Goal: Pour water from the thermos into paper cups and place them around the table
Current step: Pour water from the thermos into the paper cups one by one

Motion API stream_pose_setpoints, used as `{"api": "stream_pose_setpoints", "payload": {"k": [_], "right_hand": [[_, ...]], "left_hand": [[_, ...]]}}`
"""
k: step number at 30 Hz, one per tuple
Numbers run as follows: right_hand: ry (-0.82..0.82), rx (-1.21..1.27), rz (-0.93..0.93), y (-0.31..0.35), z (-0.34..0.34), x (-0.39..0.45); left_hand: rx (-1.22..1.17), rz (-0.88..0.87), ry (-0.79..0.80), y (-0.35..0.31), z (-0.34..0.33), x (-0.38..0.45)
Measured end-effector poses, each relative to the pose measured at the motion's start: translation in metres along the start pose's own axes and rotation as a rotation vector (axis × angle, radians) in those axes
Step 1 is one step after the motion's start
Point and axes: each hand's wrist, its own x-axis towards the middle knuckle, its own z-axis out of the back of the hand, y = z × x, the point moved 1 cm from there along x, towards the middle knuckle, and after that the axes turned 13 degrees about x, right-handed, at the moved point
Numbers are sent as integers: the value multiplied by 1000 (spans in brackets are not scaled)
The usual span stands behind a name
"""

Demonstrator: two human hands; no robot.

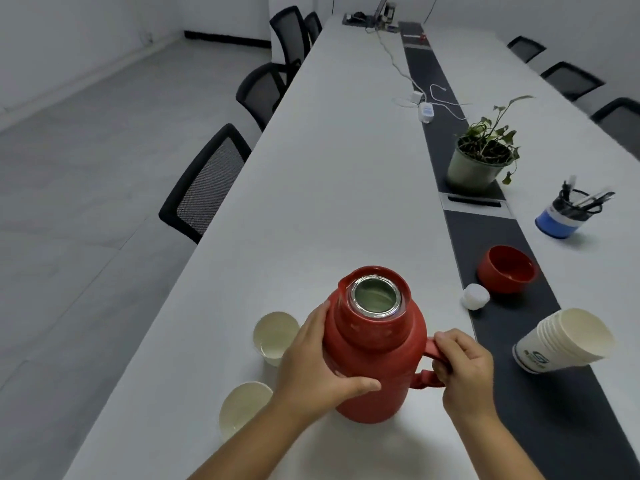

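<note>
A red thermos [375,344] stands upright on the white table [329,188], its mouth uncovered. My left hand [313,358] wraps around its body from the left. My right hand [462,368] grips the red handle on its right side. Two paper cups stand just left of the thermos: the farther cup [275,336] and the nearer cup [242,408]. A stack of paper cups [564,341] lies on its side on the dark centre strip to the right. The red thermos lid [507,270] lies upturned on the strip, with a white stopper [475,296] beside it.
A potted plant [481,157] and a blue pen holder [562,214] stand farther back on the right. White cables and a charger [425,110] lie mid-table. Black mesh chairs [204,185] line the left edge, and more sit at the right.
</note>
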Motion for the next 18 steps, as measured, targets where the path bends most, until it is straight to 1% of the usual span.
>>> {"api": "stream_pose_setpoints", "payload": {"k": [9,13,18], "right_hand": [[-89,140,5,-20,-11,91],[-59,156,3,-31,-18,128],[-51,158,55,-39,-25,162]], "left_hand": [[100,-33,107,0,-13,106],[105,-52,81,0,-16,141],[127,-58,53,3,-21,170]]}}
